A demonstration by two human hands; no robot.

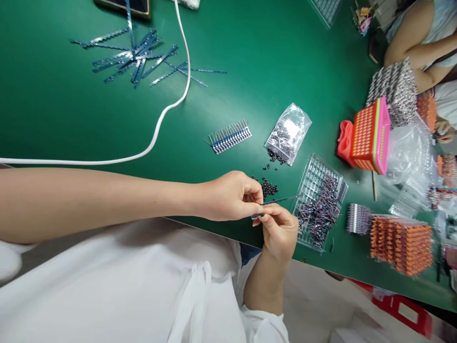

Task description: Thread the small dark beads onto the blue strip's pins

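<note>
My left hand (pixel 233 196) and my right hand (pixel 280 231) meet at the table's front edge, fingertips pinched together. Between them is a thin blue metal strip (pixel 282 198), its free end pointing right over a tray. A short row of small dark parts (pixel 256 216) shows below my left thumb; fingers hide the rest. Just beyond the hands lies a pile of tiny black beads or components (pixel 268 189). At right, a clear plastic tray (pixel 310 175) holds a tangle of small leaded parts (pixel 323 209). Further back rests a strip lined with wire-legged parts (pixel 231 137).
A clear bag of dark pieces (pixel 289 133) spills some onto the green table (pixel 228 95). Loose blue strips (pixel 134 57) lie beyond a white cable (pixel 162 116). To the right stand an orange basket (pixel 364 136) and stacked orange parts (pixel 402 244). Another person (pixel 410 43) sits at far right.
</note>
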